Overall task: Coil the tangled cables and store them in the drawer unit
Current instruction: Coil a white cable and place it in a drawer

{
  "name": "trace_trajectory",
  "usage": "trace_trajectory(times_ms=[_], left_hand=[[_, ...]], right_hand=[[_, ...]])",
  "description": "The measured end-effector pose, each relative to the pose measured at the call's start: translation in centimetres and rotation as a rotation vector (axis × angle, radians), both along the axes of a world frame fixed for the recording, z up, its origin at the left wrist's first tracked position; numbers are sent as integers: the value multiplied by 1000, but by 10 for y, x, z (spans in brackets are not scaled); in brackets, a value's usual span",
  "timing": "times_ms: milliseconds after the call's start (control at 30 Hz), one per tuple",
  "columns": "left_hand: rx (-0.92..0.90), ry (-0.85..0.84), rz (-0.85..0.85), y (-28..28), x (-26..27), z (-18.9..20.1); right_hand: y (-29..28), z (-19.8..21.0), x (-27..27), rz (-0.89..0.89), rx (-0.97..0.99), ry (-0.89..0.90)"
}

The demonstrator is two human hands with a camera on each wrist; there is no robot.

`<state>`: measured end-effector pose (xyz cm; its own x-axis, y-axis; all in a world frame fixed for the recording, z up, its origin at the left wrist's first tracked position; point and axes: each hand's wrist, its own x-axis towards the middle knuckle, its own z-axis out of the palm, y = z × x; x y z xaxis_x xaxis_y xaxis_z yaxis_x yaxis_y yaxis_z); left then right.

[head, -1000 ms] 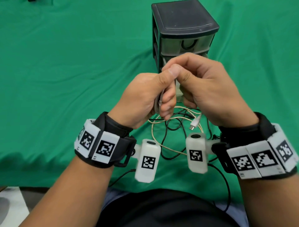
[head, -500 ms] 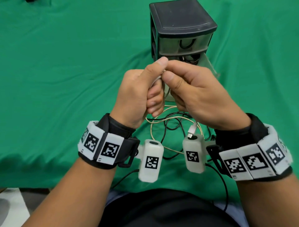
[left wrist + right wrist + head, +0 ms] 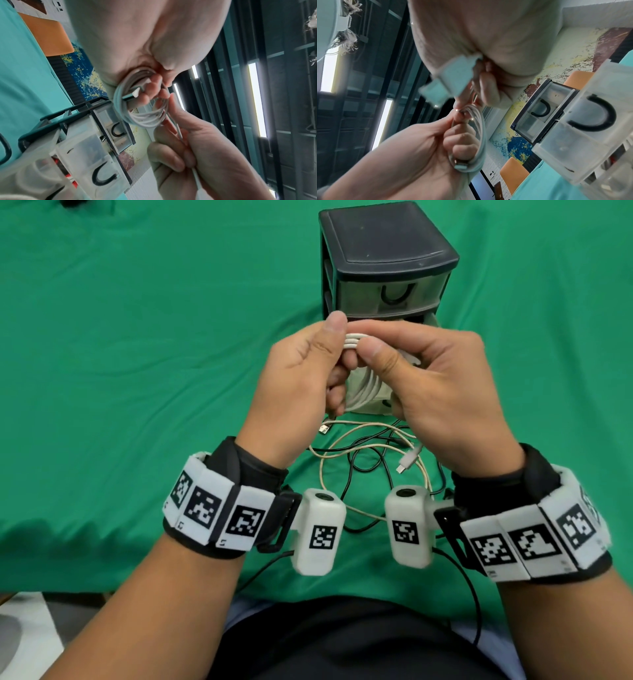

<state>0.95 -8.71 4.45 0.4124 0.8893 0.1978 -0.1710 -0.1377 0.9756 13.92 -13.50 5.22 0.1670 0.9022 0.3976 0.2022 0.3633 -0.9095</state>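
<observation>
Left hand (image 3: 301, 378) grips coiled white round cable (image 3: 363, 385); right hand (image 3: 431, 385) pinches top strands, securing loops; black plastic drawer unit (image 3: 383, 244) at 12 o'clock.

1. both hands have risen in front of the drawer unit (image 3: 383, 268).
2. the white cable coil (image 3: 363, 385) now shows between left hand (image 3: 301, 385) and right hand (image 3: 435, 392).
3. the right thumb has moved onto the coil's top, beside the left thumb.

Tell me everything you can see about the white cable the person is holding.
The white cable is thin, smooth and rubbery-looking, wound into several round loops held upright above the green cloth, in front of the drawer unit. The left hand grips the coil; the right hand pinches its top strands and holds a white plug end.
</observation>
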Motion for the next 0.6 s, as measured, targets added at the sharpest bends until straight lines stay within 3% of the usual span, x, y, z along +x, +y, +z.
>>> trace_trajectory(times_ms=[133,367,600], left_hand=[[-9,28,27,-8,0,2],[-170,-91,71,-11,-8,1],[-189,-167,28,5,5,2]], right_hand=[[-1,-2,4,0,-17,-27],[6,-6,7,-94,-75,50],[21,-13,12,-143,-87,-131]])
